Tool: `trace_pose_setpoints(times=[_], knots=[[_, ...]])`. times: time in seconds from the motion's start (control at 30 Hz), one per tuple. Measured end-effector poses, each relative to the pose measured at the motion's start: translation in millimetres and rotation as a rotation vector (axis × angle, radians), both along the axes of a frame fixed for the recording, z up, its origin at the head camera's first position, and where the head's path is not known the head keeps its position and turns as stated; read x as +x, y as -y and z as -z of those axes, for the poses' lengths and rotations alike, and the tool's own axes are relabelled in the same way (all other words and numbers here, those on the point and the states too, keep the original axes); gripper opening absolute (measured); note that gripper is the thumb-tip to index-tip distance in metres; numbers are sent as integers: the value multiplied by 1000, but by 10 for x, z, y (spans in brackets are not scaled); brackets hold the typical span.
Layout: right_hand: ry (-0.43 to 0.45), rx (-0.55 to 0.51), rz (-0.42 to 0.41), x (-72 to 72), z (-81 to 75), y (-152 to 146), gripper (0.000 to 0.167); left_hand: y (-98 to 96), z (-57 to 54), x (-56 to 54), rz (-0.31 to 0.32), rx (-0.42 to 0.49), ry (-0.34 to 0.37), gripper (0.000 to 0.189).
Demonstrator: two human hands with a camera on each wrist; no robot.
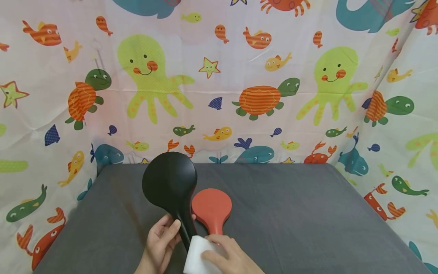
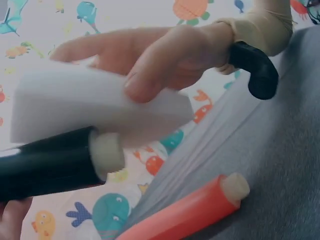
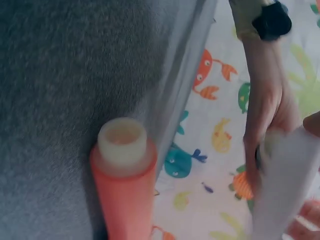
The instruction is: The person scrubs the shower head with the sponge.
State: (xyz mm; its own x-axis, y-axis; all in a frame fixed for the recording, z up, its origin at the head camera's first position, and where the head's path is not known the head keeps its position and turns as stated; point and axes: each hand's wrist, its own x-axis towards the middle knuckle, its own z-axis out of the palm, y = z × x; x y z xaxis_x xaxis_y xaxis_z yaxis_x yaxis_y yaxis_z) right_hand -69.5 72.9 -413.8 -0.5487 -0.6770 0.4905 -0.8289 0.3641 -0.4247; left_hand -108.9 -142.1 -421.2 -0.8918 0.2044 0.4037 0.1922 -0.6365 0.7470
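Note:
My left hand point(image 1: 161, 239) grips a black hand shower head point(image 1: 170, 182) by its handle, thumb across the front, the round head tilted up and to the left. In my right hand point(image 1: 230, 254) is a white, soft-looking folded cloth point(image 1: 200, 255), pinched between thumb and fingers. The cloth overlaps the lower end of the black handle in the head view. From the left wrist, the handle's pale end fitting point(image 2: 107, 152) shows just below the cloth. A red hand shower head point(image 1: 212, 207) lies beside the black one, its handle partly hidden behind my right hand.
A dark grey cloth-covered table point(image 1: 291, 213) spreads under the hands. Around its back and sides hangs a white curtain point(image 1: 202, 125) printed with sea animals. The red handle's hollow pale end point(image 3: 122, 142) points toward me near the table's front edge.

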Motion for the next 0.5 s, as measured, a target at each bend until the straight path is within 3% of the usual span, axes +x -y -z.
trace_pose_setpoints(times=[0.07, 0.1, 0.2, 0.3, 0.5], knots=[[-179, 78, 53, 74, -4, 55, 40, 7, -25, 6, -76, 9, 56, 32], [-387, 88, 71, 96, 13, 64, 44, 10, -35, 9, -101, 18, 71, 31], [-505, 85, 93, 82, -4, 90, 44, 21, -61, 12, -138, 43, 105, 29], [-454, 6, 92, -25, -14, 56, 44, 44, -83, 6, -152, 55, 139, 29], [-113, -149, 72, -163, 47, 2, 45, 76, -104, 1, -152, 75, 186, 32]])
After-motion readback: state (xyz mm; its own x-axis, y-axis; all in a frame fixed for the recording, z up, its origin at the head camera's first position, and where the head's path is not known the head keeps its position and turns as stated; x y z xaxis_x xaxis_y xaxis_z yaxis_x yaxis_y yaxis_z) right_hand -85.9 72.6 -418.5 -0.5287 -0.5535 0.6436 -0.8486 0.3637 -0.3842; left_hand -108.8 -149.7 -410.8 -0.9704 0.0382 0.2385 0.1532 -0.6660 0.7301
